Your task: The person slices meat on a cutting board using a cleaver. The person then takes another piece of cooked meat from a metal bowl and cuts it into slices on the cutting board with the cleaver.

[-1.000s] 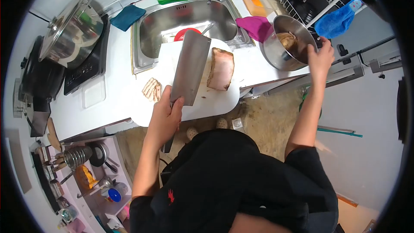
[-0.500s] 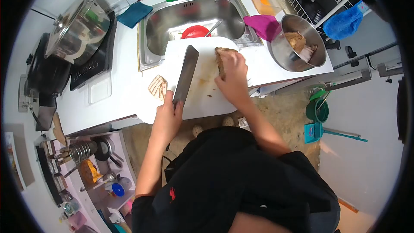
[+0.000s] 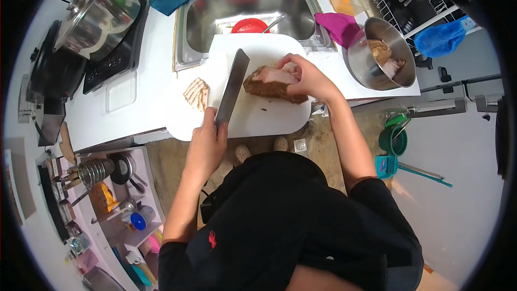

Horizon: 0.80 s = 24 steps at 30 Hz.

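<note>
My left hand grips the handle of a cleaver, its broad grey blade tilted up over the white cutting board. Fingers curled over its top and side, my right hand holds a chunk of meat with a brown outer side and a pale top. The chunk lies across the board, just right of the blade. A small stack of sliced meat sits at the board's left side, close to my left hand. A dark crumb rests on the board below the chunk.
Beyond the board is a steel sink holding a red bowl. A steel pot with meat pieces stands right, near a magenta cloth. A clear plastic container and a large steel pot are left.
The chunk of meat has turned from upright on its narrow side to lying crosswise, its brown side toward me. My right hand has shifted right with it. The cleaver has hardly moved.
</note>
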### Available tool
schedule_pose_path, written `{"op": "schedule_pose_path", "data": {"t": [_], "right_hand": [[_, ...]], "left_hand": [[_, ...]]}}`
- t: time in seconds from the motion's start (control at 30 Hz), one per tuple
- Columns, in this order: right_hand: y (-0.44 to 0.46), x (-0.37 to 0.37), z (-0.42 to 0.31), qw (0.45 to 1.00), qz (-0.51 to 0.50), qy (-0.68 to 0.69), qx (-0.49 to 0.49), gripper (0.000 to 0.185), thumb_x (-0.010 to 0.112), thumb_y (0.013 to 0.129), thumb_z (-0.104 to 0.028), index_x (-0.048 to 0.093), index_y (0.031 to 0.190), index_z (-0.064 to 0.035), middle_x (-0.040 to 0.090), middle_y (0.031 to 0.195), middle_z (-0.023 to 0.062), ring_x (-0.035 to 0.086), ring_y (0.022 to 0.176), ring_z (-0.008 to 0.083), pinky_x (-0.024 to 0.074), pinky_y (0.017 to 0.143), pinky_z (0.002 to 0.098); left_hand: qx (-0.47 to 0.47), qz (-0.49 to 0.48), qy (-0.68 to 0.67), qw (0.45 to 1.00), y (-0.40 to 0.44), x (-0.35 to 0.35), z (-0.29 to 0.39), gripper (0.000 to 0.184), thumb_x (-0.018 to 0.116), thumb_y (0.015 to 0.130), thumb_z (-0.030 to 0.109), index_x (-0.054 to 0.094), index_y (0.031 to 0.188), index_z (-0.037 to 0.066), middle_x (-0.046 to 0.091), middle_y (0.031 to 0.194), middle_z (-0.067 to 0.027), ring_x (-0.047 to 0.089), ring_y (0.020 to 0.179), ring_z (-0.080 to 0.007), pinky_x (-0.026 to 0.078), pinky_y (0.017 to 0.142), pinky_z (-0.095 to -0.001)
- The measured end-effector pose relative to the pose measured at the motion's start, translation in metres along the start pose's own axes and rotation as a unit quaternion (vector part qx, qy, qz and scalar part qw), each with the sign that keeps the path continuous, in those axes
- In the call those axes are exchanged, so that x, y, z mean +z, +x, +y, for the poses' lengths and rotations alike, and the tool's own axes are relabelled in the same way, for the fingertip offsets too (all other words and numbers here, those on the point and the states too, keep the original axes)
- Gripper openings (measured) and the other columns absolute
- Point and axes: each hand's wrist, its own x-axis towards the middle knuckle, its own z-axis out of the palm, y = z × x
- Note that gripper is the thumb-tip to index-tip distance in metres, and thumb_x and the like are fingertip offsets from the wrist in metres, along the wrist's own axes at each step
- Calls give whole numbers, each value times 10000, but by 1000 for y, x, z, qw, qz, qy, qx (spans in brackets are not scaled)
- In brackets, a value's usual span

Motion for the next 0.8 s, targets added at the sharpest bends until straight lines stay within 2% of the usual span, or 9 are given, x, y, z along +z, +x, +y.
{"op": "schedule_pose_path", "data": {"t": [0.1,0.23,0.43,0.53,0.63,0.73,0.77,0.8], "right_hand": [[8,-6,10,993,114,-11,-1,287,625,742,-11,592,1023,-60,598,915,2,526,800,74,435,714,221],[12,-14,26,992,105,61,27,149,551,888,-95,628,997,-30,599,892,-21,519,809,60,427,740,209],[-1,-11,24,988,113,104,18,173,595,911,-164,634,1010,-28,594,891,-49,516,829,49,418,756,204],[1,-15,24,991,130,15,-2,186,638,891,-172,638,953,3,634,798,23,574,702,72,458,602,227],[-11,-6,-2,990,76,-8,120,176,652,883,-158,604,961,-7,643,832,47,614,715,105,510,604,258],[-30,16,-26,975,-4,124,184,195,676,867,-146,584,975,-12,650,798,100,654,663,149,528,516,301],[-33,15,-31,986,13,57,158,226,690,839,-123,582,1014,-28,665,839,101,687,745,219,557,604,337],[-33,12,-33,995,62,-61,53,219,687,824,-113,592,1005,-35,666,847,94,684,791,240,558,651,356]], "left_hand": [[-10,-14,-1,1000,0,-2,13,251,533,933,96,430,1147,14,622,748,-303,599,757,-510,450,639,-536],[1,-2,9,1000,4,4,12,266,536,934,106,432,1162,16,618,718,-284,608,734,-493,449,629,-532],[-10,-8,22,1000,7,7,11,283,539,930,100,432,1180,24,610,675,-268,611,711,-484,452,618,-526],[-7,-5,26,1000,7,7,10,286,540,926,88,432,1185,32,609,672,-264,611,709,-483,453,616,-518],[22,12,13,1000,9,10,6,287,538,925,79,432,1188,37,609,677,-264,611,709,-484,455,617,-510],[29,15,-1,999,11,8,12,282,531,929,81,432,1188,37,616,696,-270,609,716,-489,457,626,-514],[24,14,-5,1000,12,8,14,279,529,930,84,432,1188,37,619,705,-272,609,720,-491,457,630,-517],[22,17,-3,1000,12,9,14,278,526,932,89,433,1188,37,622,713,-274,609,724,-491,456,635,-525]]}}
